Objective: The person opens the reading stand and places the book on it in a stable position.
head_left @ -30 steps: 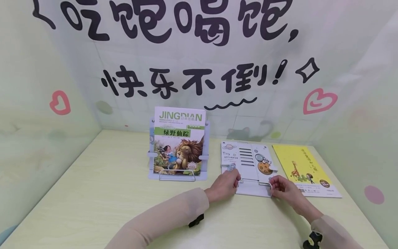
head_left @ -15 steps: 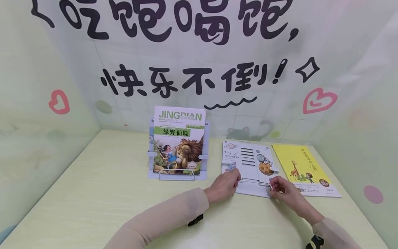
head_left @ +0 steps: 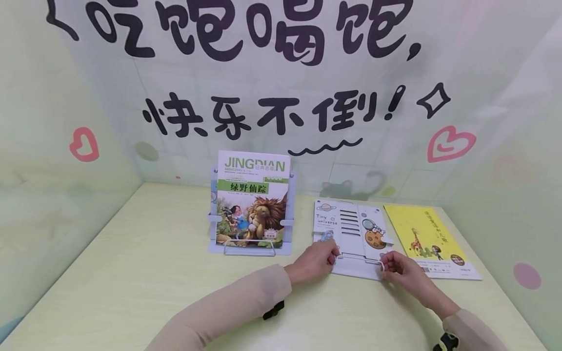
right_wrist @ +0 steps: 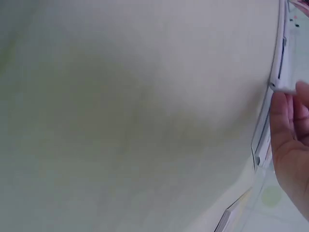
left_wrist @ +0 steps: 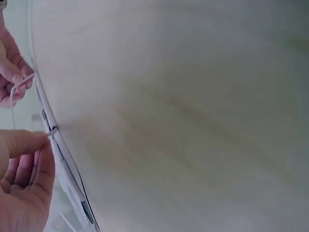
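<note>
A white book stand printed with "Tiny universe", planets and an astronaut lies flat on the table, its slotted middle facing up. At its near edge is a thin white wire bracket. My left hand pinches the bracket's left end between thumb and fingers. At the other end my right hand pinches the wire the same way. From the side, the left wrist view shows the wire raised off the stand between the two hands. In the right wrist view, my fingertips cover the wire's end.
Left of the hands, a book with a lion on its cover stands propped on a second book stand. A yellow book lies flat to the right. A printed backdrop rises behind the pale wooden table.
Both hands keep their pinch on the wire bracket. The hands and the flat book stand have hardly shifted.
</note>
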Tool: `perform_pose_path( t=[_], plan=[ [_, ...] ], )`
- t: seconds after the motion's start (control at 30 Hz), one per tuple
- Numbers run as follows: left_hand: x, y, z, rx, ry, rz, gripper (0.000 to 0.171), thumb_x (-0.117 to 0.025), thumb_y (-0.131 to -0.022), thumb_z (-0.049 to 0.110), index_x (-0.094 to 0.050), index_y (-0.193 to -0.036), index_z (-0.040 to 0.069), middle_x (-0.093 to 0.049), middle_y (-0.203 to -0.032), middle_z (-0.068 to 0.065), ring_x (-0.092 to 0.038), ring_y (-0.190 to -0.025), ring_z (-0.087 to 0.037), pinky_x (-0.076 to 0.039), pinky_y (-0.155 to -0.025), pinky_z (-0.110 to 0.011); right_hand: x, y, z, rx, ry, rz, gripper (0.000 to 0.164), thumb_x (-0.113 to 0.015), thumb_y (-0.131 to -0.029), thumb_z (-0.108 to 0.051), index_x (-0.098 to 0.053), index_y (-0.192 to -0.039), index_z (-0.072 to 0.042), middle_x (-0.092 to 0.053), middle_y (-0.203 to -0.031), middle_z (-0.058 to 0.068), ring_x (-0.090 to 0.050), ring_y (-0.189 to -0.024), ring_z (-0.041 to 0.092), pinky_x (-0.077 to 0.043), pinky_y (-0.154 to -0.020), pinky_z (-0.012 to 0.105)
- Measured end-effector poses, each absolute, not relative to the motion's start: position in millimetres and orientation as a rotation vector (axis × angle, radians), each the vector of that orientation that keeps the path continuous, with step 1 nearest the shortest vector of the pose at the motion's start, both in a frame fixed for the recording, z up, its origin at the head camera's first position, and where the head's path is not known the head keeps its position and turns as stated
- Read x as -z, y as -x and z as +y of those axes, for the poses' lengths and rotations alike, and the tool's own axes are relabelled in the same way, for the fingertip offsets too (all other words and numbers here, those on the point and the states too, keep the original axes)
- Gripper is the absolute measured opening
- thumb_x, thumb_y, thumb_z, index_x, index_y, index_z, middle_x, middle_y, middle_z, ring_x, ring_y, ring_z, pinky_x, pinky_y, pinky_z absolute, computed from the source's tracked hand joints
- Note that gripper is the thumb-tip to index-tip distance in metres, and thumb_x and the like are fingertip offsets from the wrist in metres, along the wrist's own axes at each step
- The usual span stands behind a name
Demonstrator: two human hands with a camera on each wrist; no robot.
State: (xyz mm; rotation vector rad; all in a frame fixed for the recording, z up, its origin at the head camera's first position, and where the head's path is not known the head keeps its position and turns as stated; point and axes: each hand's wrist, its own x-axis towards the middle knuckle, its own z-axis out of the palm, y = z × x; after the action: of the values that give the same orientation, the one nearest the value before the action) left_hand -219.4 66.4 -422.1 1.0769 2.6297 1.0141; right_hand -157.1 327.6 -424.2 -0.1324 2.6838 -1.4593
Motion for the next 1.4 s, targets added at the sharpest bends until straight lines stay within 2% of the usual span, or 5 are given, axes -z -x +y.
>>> perform_pose_path(
  t=[0.2,0.47,0.87,1.03,1.4],
  plan=[
    [422,235,62,-1.519,-0.691,2.401,0.021,-0.074,-0.08,0.009,-0.06,-0.094,0.003,-0.062,-0.079,0.0,-0.055,-0.069,-0.005,-0.046,-0.063,-0.017,413,166,342,1.726,-0.08,2.53,0.037,-0.059,-0.093,-0.012,-0.047,-0.117,0.013,-0.062,-0.093,0.001,-0.062,-0.084,0.004,-0.053,-0.077,0.021],
    [420,255,67,-1.873,-0.376,2.589,0.016,-0.059,-0.09,0.004,-0.055,-0.104,0.0,-0.059,-0.093,-0.01,-0.056,-0.083,-0.018,-0.049,-0.074,-0.026,404,188,349,1.822,-0.445,2.634,0.04,-0.049,-0.098,-0.017,-0.044,-0.124,0.012,-0.058,-0.09,-0.009,-0.057,-0.079,-0.004,-0.052,-0.076,0.016],
    [424,268,84,-1.708,-0.059,2.707,0.026,-0.054,-0.093,0.007,-0.056,-0.117,-0.004,-0.056,-0.106,-0.016,-0.052,-0.099,-0.027,-0.044,-0.089,-0.04,412,214,347,1.618,-0.525,2.67,0.042,-0.046,-0.099,-0.017,-0.044,-0.131,0.011,-0.05,-0.125,0.028,-0.055,-0.079,-0.004,-0.051,-0.074,0.015],
    [427,274,84,-1.619,0.006,2.683,0.031,-0.054,-0.093,0.009,-0.056,-0.119,-0.007,-0.059,-0.111,-0.02,-0.055,-0.106,-0.031,-0.045,-0.093,-0.041,413,221,345,1.59,-0.51,2.657,0.041,-0.048,-0.098,-0.015,-0.046,-0.128,0.013,-0.053,-0.12,0.029,-0.055,-0.08,0.0,-0.05,-0.072,0.016],
    [426,279,87,-1.556,0.058,2.65,0.028,-0.057,-0.092,0.011,-0.059,-0.117,-0.002,-0.063,-0.109,-0.015,-0.058,-0.102,-0.025,-0.047,-0.091,-0.037,412,230,347,1.502,-0.56,2.614,0.04,-0.051,-0.097,-0.016,-0.05,-0.125,0.012,-0.061,-0.097,0.01,-0.054,-0.077,0.009,-0.049,-0.068,0.02]
  ],
)
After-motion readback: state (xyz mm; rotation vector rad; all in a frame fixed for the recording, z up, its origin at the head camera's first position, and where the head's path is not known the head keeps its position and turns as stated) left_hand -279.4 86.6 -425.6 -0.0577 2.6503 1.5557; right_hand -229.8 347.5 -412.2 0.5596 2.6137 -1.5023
